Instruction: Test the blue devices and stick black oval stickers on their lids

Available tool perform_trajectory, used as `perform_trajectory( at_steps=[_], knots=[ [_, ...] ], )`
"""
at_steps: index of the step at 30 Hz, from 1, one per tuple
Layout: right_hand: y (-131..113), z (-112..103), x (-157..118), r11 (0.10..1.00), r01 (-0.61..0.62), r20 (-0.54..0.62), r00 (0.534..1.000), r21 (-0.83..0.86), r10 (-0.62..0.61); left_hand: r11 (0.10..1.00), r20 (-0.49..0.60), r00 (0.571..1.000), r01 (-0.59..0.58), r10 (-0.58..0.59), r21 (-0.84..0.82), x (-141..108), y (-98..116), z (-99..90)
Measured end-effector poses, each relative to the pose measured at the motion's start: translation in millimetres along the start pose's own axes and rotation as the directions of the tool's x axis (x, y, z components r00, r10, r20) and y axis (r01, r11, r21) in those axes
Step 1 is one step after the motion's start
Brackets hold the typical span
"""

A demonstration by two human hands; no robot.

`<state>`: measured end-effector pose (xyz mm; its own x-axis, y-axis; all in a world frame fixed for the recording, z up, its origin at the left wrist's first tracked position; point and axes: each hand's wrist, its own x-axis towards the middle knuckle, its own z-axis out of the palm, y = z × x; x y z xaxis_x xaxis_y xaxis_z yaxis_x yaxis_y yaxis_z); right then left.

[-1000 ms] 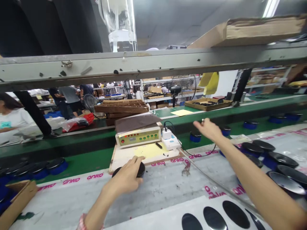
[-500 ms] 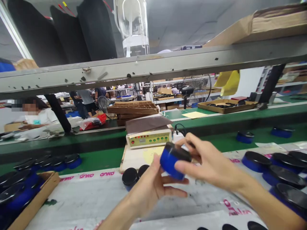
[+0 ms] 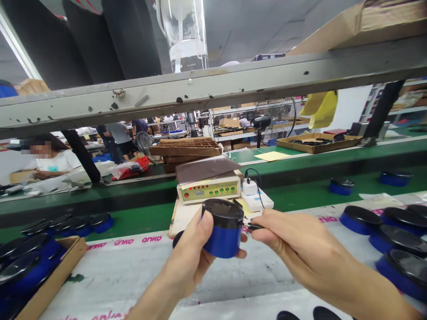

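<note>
My left hand [image 3: 193, 253] is wrapped round a blue round device with a glossy black top [image 3: 223, 235], held nearly upright above the bench. Between the thumb and fingers of my right hand [image 3: 293, 244] is a black cable plug [image 3: 254, 226]. Its metal tip meets the right side of the device near the black rim; whether it is fully in I cannot tell. Behind the hands, a white power adapter [image 3: 249, 189] with a black cord sits on a white power strip [image 3: 262, 201]. Part of another black-topped device [image 3: 177, 239] shows behind my left hand.
A test box with buttons [image 3: 210, 190] stands behind the hands. Several blue devices [image 3: 398, 240] sit at right, others in a cardboard tray [image 3: 56, 275] at left. A metal shelf beam [image 3: 233, 84] crosses overhead. Beyond the bench at left, a person [image 3: 56, 160] sits.
The device has turned from tilted to nearly upright and moved slightly left. My right hand has let go of it and now holds the cable plug at its side.
</note>
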<state>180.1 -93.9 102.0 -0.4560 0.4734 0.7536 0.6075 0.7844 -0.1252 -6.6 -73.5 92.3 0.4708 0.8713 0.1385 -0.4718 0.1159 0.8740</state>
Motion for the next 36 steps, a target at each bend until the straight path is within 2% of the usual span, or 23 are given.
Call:
perform_trajectory(
  at_steps=[4,7,9,11,13,14,15,17,18,19,20,21,22,23,25,30,36],
  knots=[
    [-1.0,1.2,-3.9,0.996,0.044,-0.014,0.999,-0.08,-0.045,0.975,-0.05,0.994,-0.082,0.094,0.207,-1.7,-2.0,1.9],
    [-5.2,2.8,-5.6,0.978,0.047,-0.027,0.998,-0.202,-0.054,0.904,-0.069,0.973,-0.176,0.22,0.388,-3.6,-1.9,0.6],
    [-7.3,4.7,-5.9,0.97,0.041,-0.038,0.998,-0.238,-0.051,0.815,-0.04,0.948,-0.248,0.314,0.523,-6.2,-0.9,-0.5],
    [-5.8,7.8,-5.6,0.984,0.033,-0.036,0.999,-0.177,-0.04,0.698,0.019,0.934,-0.28,0.357,0.658,-8.9,0.4,-2.2],
    [0.3,12.6,-4.8,0.999,-0.02,0.016,1.0,-0.045,0.02,0.505,0.098,0.906,-0.317,0.413,0.803,-10.2,1.4,-5.2],
    [4.4,15.7,-4.2,0.998,-0.06,0.054,0.997,0.027,0.058,0.352,0.155,0.87,-0.345,0.468,0.87,-9.9,1.7,-7.0],
    [8.9,19.2,-3.5,0.991,-0.101,0.089,0.992,0.088,0.093,0.163,0.236,0.812,-0.373,0.534,0.914,-9.0,2.0,-8.9],
    [16.5,26.7,-1.8,0.975,-0.14,0.117,0.986,0.173,0.121,-0.233,0.456,0.637,-0.405,0.622,0.884,-6.3,2.9,-11.9],
    [19.1,30.3,-1.1,0.97,-0.13,0.101,0.989,0.204,0.111,-0.384,0.565,0.54,-0.418,0.624,0.823,-5.0,3.7,-12.8],
    [20.7,33.4,-0.6,0.968,-0.109,0.075,0.993,0.226,0.094,-0.488,0.655,0.454,-0.439,0.604,0.755,-4.0,4.8,-13.2],
    [21.5,36.0,-0.5,0.968,-0.088,0.047,0.996,0.236,0.079,-0.553,0.721,0.383,-0.466,0.578,0.691,-3.4,6.1,-13.2],
    [21.7,38.0,-0.6,0.97,-0.063,0.016,0.998,0.233,0.061,-0.593,0.765,0.334,-0.489,0.551,0.64,-3.4,7.5,-12.7],
    [21.6,39.5,-1.0,0.975,-0.041,-0.018,0.999,0.216,0.046,-0.618,0.793,0.307,-0.503,0.526,0.604,-3.7,8.8,-12.2],
    [21.5,40.4,-1.7,0.981,-0.026,-0.043,0.998,0.192,0.034,-0.633,0.81,0.3,-0.51,0.504,0.583,-4.5,10.0,-11.6],
    [21.8,41.4,-3.2,0.988,-0.003,-0.055,0.998,0.154,0.011,-0.643,0.821,0.309,-0.513,0.479,0.569,-6.3,11.9,-11.0],
    [25.0,43.9,-5.7,0.989,0.033,-0.051,0.998,0.144,-0.026,-0.629,0.813,0.368,-0.515,0.45,0.582,-9.7,15.5,-11.3],
    [26.4,46.3,-6.1,0.986,0.075,-0.061,0.996,0.149,-0.067,-0.622,0.817,0.364,-0.53,0.448,0.577,-9.3,20.9,-10.2]
  ],
)
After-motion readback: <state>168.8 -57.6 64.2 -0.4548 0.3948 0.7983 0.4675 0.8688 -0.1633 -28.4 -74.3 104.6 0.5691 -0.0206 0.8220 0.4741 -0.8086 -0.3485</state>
